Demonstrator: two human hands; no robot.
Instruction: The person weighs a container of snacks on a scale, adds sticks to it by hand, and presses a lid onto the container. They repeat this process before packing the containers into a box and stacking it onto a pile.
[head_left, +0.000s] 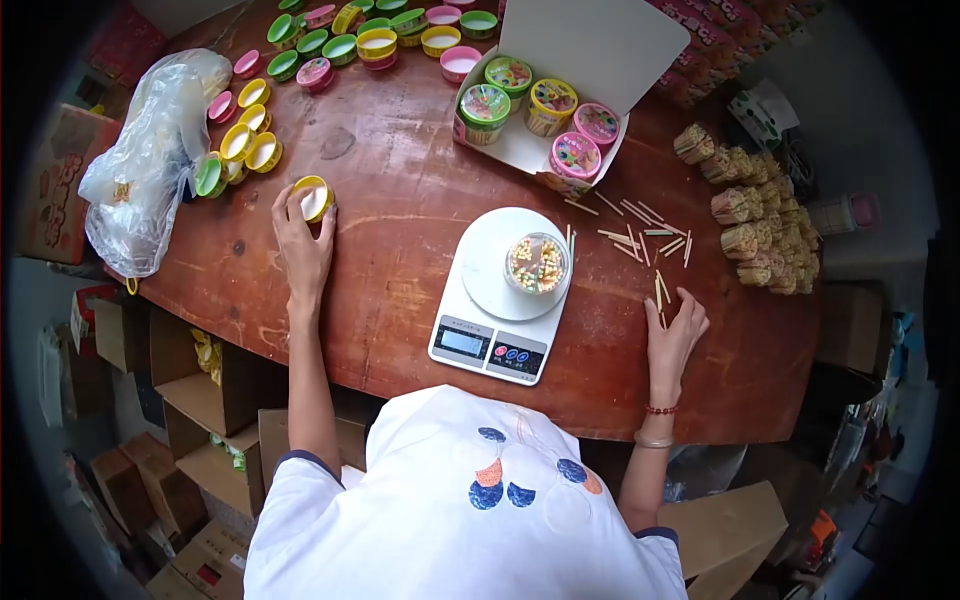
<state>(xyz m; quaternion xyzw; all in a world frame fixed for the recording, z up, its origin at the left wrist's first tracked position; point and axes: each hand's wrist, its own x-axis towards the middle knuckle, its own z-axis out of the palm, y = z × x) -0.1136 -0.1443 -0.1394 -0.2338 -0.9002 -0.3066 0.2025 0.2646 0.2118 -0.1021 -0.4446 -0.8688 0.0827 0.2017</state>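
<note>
My left hand (305, 245) grips a round yellow lid (316, 198) with a pale inside, above the left part of the table. On the right, the fingers of my right hand (677, 330) are curled about a few thin biscuit-like sticks (659, 287); the exact grip is partly hidden. More loose sticks (640, 240) lie scattered just beyond it. Between my hands stands a white kitchen scale (480, 290). On its round plate is a clear cup (538, 264) packed with upright sticks, their ends showing. The scale's display (462, 342) is too small to read.
An open white box (530, 140) holds several lidded cups. Bundles of sticks (760, 220) are heaped at the right. Green, pink and yellow lids (376, 42) spread along the back left, near a clear plastic bag (155, 165). Cardboard boxes (205, 420) stand below the table edge.
</note>
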